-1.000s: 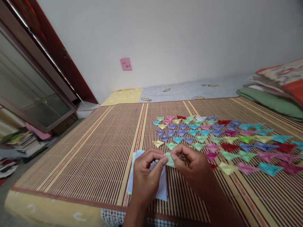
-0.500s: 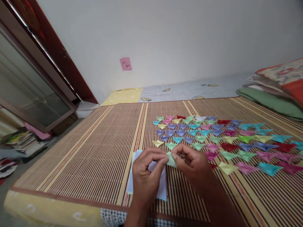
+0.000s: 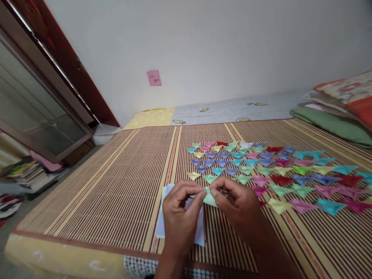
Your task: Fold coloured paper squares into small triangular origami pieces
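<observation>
A small light green paper (image 3: pixel 209 198) is pinched between my two hands above the striped mat. My left hand (image 3: pixel 183 211) grips its left end between thumb and fingers, over a stack of pale blue and lilac paper sheets (image 3: pixel 200 228). My right hand (image 3: pixel 236 197) has thumb and fingers closed on the paper's right side. The fingers hide part of the paper's folds. Just beyond and to the right of my hands lie several rows of folded paper pieces (image 3: pixel 279 206) in green, pink, blue, red and yellow.
The striped mat (image 3: pixel 101 186) covers a bed beside a white wall with a pink note (image 3: pixel 154 78). Folded bedding (image 3: pixel 331 124) is piled at the right. Beyond the bed's left edge are stacked magazines (image 3: pixel 29 170) and a glass-panelled door (image 3: pixel 37 100).
My left hand has shifted very slightly, and the green paper between the fingertips sits at a slightly different angle. My right hand looks almost unmoved.
</observation>
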Motion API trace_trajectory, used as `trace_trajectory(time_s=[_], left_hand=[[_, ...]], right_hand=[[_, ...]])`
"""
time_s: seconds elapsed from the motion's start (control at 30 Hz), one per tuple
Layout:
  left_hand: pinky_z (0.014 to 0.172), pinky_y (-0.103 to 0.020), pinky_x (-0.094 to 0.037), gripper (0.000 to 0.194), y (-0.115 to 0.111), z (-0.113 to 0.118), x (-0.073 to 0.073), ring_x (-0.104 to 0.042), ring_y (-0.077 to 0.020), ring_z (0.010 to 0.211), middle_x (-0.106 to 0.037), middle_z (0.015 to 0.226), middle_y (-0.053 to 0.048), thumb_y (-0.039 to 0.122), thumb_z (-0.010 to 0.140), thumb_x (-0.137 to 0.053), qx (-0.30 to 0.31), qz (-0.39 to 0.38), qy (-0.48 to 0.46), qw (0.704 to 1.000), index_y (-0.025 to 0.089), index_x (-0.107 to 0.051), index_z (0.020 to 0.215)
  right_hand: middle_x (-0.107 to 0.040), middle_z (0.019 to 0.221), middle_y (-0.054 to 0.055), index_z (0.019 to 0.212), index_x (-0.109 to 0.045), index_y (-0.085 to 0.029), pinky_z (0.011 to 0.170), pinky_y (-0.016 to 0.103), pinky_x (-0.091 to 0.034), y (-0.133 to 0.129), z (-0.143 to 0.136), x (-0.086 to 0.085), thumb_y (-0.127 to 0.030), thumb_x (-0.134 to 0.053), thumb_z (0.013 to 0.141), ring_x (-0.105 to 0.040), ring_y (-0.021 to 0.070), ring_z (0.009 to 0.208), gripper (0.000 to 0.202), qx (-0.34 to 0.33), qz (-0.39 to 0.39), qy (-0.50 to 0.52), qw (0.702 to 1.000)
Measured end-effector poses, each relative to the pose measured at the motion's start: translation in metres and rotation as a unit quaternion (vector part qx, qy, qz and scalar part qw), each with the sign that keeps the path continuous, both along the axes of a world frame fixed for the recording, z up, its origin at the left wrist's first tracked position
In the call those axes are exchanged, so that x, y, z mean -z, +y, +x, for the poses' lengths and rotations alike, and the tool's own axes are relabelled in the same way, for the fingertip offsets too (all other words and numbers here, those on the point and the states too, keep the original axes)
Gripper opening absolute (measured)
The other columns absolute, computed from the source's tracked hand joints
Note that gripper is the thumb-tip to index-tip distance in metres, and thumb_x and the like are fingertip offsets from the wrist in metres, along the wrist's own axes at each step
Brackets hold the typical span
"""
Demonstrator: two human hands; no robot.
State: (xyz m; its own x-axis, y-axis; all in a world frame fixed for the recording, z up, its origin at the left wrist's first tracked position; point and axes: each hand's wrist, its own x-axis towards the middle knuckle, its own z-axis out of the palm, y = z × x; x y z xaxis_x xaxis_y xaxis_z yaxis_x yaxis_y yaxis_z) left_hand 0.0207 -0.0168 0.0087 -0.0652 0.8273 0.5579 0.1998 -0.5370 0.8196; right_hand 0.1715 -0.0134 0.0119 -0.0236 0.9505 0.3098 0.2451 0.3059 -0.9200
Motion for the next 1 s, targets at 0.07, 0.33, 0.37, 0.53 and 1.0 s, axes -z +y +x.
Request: trace_trajectory(time_s=[0.07, 0.33, 0.37, 0.53, 1.0], left_hand=[[0.076, -0.027, -0.055, 0.01, -0.0002, 0.0, 0.0007, -0.069, -0.0155, 0.084, -0.071, 0.084, -0.001, 0.012, 0.088, -0.076, 0.001, -0.003, -0.003, 1.0, 0.021, -0.075, 0.082], [0.075, -0.024, -0.055, 0.012, -0.001, 0.0016, -0.0006, -0.068, -0.0138, 0.084, -0.07, 0.084, 0.0, 0.011, 0.087, -0.076, 0.004, -0.015, -0.025, 1.0, 0.022, -0.075, 0.082], [0.075, -0.024, -0.055, 0.012, -0.0013, 0.0018, -0.0009, -0.068, -0.0137, 0.084, -0.07, 0.084, 0.001, 0.011, 0.087, -0.076, 0.004, -0.02, -0.029, 0.999, 0.022, -0.075, 0.082], [0.075, -0.023, -0.054, 0.012, -0.0029, 0.0048, -0.0017, -0.067, -0.0132, 0.084, -0.07, 0.084, 0.0, 0.011, 0.085, -0.077, 0.004, -0.037, -0.058, 0.998, 0.022, -0.076, 0.081], [0.068, -0.023, -0.051, 0.008, -0.0024, 0.0008, -0.0047, -0.064, -0.0133, 0.074, -0.069, 0.081, -0.002, 0.024, 0.085, -0.076, 0.084, -0.2, -0.116, 0.969, 0.017, -0.075, 0.081]], right_hand=[[-0.057, 0.063, -0.004, 0.077, -0.065, -0.02, 0.052, 0.025, -0.038, -0.0011, -0.0001, -0.0019, -0.026, -0.057, 0.09, -0.05, 0.0126, 0.056, 0.016, -0.001, 0.014, -0.005, 1.0], [-0.057, 0.064, -0.005, 0.078, -0.064, -0.021, 0.054, 0.026, -0.039, -0.0036, -0.0008, -0.0044, -0.029, -0.065, 0.09, -0.05, 0.0124, 0.057, 0.015, -0.008, 0.024, 0.0, 1.0], [-0.057, 0.064, -0.005, 0.078, -0.064, -0.022, 0.054, 0.026, -0.039, -0.0034, -0.0008, -0.0038, -0.029, -0.065, 0.09, -0.051, 0.0125, 0.057, 0.015, -0.007, 0.024, -0.001, 1.0], [-0.055, 0.062, -0.005, 0.077, -0.062, -0.022, 0.053, 0.026, -0.039, -0.0022, -0.0005, -0.0013, -0.028, -0.062, 0.091, -0.051, 0.0131, 0.056, 0.016, -0.012, 0.023, 0.002, 1.0], [-0.051, 0.06, -0.005, 0.074, -0.059, -0.022, 0.051, 0.025, -0.038, -0.0017, -0.0007, -0.0013, -0.028, -0.06, 0.091, -0.047, 0.0124, 0.053, 0.017, -0.019, 0.038, -0.03, 0.999]])
